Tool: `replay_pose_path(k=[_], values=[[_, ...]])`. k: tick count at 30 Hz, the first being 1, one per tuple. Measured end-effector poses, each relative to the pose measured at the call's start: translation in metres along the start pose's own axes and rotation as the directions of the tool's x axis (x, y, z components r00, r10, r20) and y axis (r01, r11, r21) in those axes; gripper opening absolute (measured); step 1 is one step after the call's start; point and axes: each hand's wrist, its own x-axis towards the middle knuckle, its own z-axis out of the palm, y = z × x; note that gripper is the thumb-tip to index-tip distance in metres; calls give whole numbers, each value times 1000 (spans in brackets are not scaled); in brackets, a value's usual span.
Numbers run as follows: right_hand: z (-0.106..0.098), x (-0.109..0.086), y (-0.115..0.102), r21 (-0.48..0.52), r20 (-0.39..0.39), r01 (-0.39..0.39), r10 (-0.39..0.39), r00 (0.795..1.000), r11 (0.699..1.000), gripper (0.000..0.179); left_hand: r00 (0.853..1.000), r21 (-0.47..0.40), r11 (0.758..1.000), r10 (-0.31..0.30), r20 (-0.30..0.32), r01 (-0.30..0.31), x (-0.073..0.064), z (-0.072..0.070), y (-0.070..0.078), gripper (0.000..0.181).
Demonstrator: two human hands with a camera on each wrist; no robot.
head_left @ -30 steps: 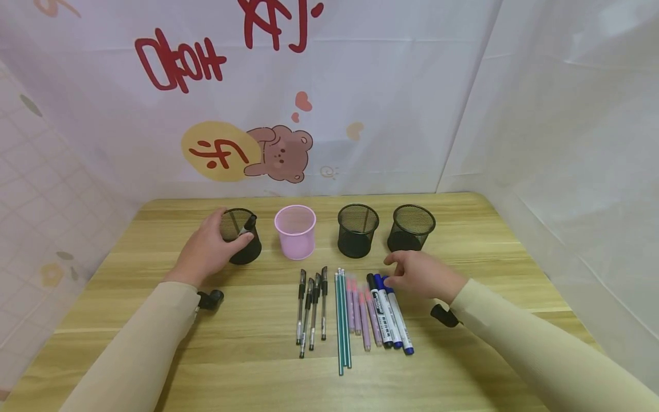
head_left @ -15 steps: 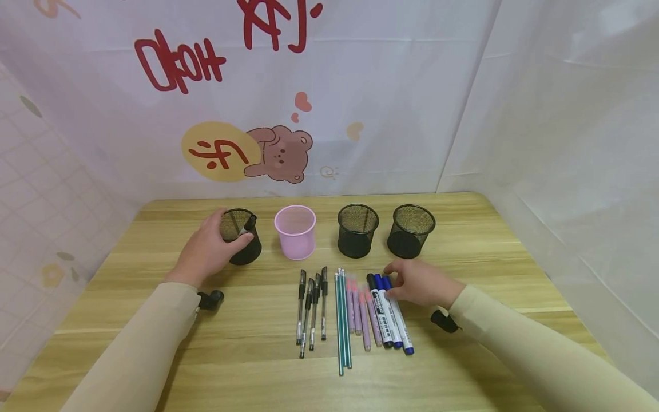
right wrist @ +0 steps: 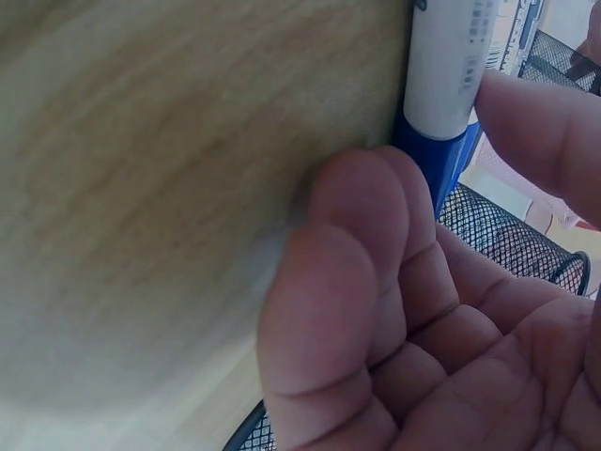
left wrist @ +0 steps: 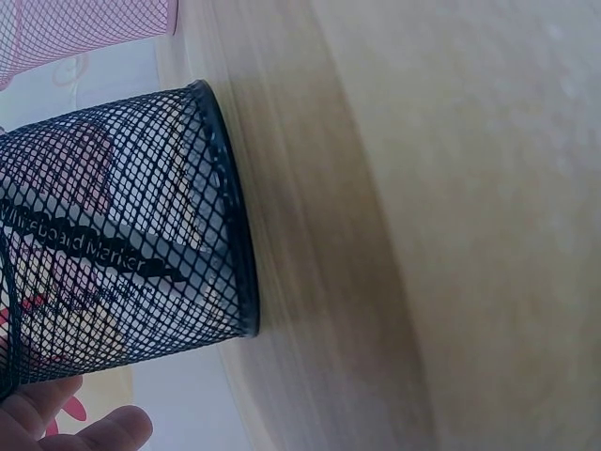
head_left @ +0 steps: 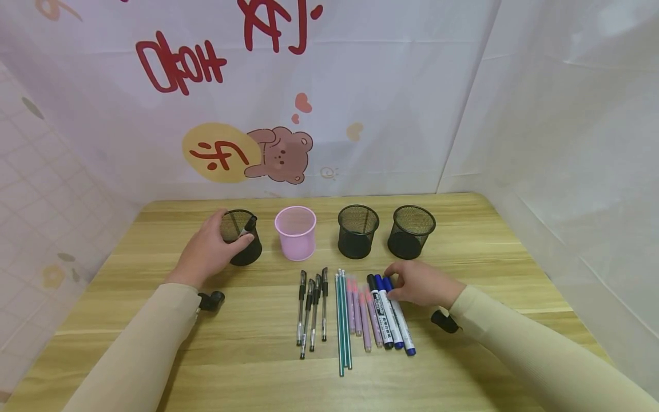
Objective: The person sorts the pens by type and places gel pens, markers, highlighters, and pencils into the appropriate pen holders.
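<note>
At the left, my left hand [head_left: 208, 249] grips a black mesh pen cup [head_left: 249, 253] by its rim and side. A black-capped whiteboard marker [head_left: 249, 225] leans inside that cup; its printed lettering shows through the mesh in the left wrist view. My right hand [head_left: 424, 283] pinches the capped end of the rightmost blue whiteboard marker [head_left: 403, 327], which lies on the table. In the right wrist view the thumb is against the white barrel [right wrist: 446, 75] and fingertips meet the blue cap [right wrist: 429, 155]. Beside it lie another blue marker [head_left: 393, 326] and a black one [head_left: 382, 320].
A pink mesh cup [head_left: 297, 246] and two more black mesh cups [head_left: 355, 245] [head_left: 407, 243] stand in a row at the back. In front lie several black gel pens [head_left: 313, 315], green pencils [head_left: 343, 332] and pink-purple highlighters [head_left: 364, 320]. A white curtain hangs behind.
My right hand has come down slightly toward me, and its thumb and fingers have closed on the rightmost blue marker's cap end. The left hand stays on its cup.
</note>
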Motion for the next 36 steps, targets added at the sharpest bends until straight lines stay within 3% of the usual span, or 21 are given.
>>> replay_pose_path(k=[36], values=[[-1, 4, -2, 3, -2, -87, 87, 996, 996, 40, 1000, -12, 1000, -11, 3, 11, -1, 1, 1, 114]])
